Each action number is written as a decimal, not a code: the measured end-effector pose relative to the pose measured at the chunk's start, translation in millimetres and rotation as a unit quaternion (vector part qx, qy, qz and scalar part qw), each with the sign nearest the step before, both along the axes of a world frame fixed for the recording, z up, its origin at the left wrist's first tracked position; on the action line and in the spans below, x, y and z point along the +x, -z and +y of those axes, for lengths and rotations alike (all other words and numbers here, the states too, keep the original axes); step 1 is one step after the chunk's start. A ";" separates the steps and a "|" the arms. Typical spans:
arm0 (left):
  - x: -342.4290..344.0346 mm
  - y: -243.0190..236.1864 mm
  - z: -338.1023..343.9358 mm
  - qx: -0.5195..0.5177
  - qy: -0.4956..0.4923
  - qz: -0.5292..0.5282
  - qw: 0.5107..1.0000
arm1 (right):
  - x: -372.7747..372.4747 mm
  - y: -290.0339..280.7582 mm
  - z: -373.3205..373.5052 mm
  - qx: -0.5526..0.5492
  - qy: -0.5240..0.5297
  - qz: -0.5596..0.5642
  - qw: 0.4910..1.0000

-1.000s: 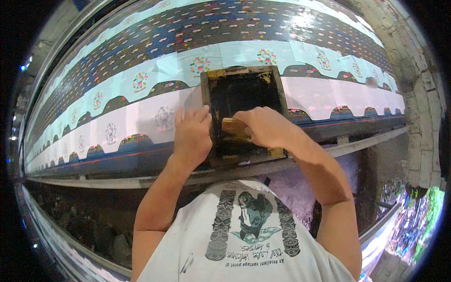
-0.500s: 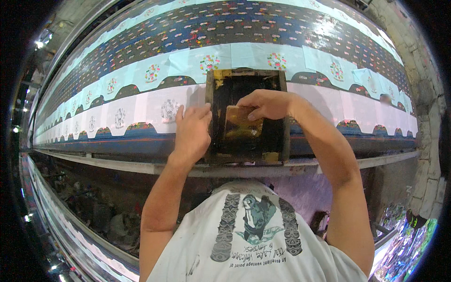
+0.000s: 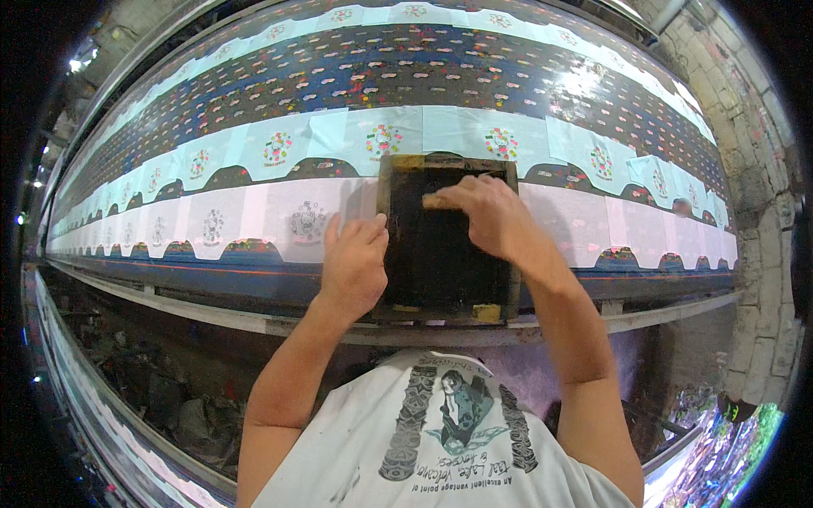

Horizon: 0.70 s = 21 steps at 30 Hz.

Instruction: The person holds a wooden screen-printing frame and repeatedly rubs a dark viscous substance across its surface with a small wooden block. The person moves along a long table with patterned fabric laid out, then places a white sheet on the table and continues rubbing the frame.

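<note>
A dark rectangular printing screen with a wooden frame [image 3: 512, 245] lies across the near row of pale pink fabric pieces [image 3: 262, 203]. My right hand [image 3: 495, 212] is closed around a small wooden-edged squeegee [image 3: 442, 201] over the far half of the dark mesh [image 3: 440, 262]. Most of the squeegee is hidden under the fingers. At the frame's left rail, my left hand [image 3: 357, 258] has its fingers bent against the edge, its thumb out of sight. Just left of this hand, a black printed figure [image 3: 308, 222] shows on the pink fabric.
A long dark printing table [image 3: 356, 76] carries rows of light blue pieces [image 3: 457, 127] with colourful prints. A pale rail [image 3: 254, 317] runs along its near edge. A block wall [image 3: 758, 212] stands on the right. Another row of pieces [image 3: 110, 406] lies at lower left.
My right hand has slid the squeegee toward the far end of the screen and tipped it more upright. The left hand stays at the left rail. The whole view has shifted slightly.
</note>
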<state>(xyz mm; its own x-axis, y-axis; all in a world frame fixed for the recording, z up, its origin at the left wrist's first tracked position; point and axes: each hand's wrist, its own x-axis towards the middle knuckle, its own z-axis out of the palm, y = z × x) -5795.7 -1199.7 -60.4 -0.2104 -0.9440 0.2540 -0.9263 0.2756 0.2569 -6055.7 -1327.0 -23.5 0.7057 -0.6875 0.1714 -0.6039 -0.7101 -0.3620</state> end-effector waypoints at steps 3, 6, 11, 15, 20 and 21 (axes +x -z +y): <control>-2.9 -5.6 1.3 -0.001 -0.005 0.024 1.000 | -6.3 -2.5 34.9 0.001 -0.009 -0.005 1.000; -9.4 -1.0 9.0 -0.002 -0.038 0.080 0.996 | -6.0 -6.6 77.2 -0.015 -0.013 -0.013 1.000; -13.4 30.7 18.9 0.020 -0.082 0.265 0.961 | -6.0 -3.5 134.6 -0.016 -0.004 0.007 1.000; -22.2 38.7 25.9 0.061 -0.115 0.389 0.912 | -10.4 -0.5 156.6 0.051 0.018 0.013 0.998; -23.4 43.7 23.8 0.075 -0.124 0.479 0.866 | -29.3 -2.3 173.4 0.054 0.118 -0.060 0.990; -22.7 47.9 23.6 0.077 -0.125 0.500 0.853 | -36.2 2.4 175.6 0.029 0.180 -0.079 0.980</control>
<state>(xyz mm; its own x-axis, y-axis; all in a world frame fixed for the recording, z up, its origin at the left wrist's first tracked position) -5818.5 -1176.1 -108.3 0.2526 -0.9659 0.0572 -0.2473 -0.0073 0.9689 -6091.9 -1151.4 -25.9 0.3832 -0.8989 0.2125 -0.7454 -0.4368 -0.5036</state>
